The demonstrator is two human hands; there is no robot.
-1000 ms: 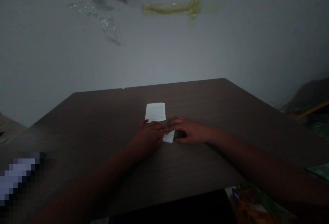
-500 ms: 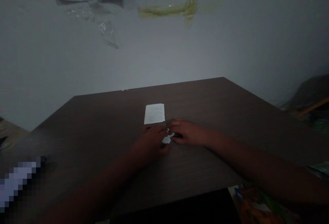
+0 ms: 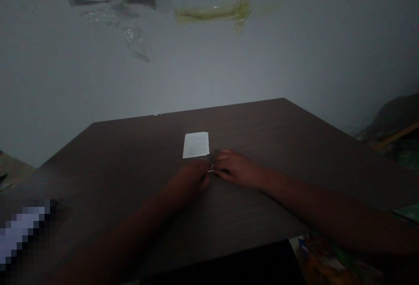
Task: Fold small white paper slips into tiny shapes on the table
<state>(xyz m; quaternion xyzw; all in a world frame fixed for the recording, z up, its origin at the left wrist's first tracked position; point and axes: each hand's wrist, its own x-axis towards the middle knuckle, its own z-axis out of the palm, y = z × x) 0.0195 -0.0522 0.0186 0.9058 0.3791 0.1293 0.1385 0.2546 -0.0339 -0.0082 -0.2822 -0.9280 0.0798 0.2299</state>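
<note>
Between my two hands is a small piece of white paper [image 3: 211, 170], showing only as a thin, folded sliver. My left hand [image 3: 190, 179] is closed on its left side, thumb and fingers brought together. From the right, my right hand [image 3: 235, 168] pinches the same paper with its fingers bent. Most of the paper is hidden by the fingers. Just beyond my left hand lies a small stack of printed white paper [image 3: 196, 145], flat on the brown table [image 3: 255, 128], its edges slightly uneven.
A pale wall [image 3: 209, 66] with taped sheets rises behind the table. At the left, a pixelated bluish-white object [image 3: 19, 230] rests near the table edge. Colourful packaging [image 3: 327, 259] lies below the front right edge, and dark items stand beyond the right side.
The paper between my hands was spread with print showing; now it is a thin sliver. My left hand's fingers have drawn together. The stack stays put.
</note>
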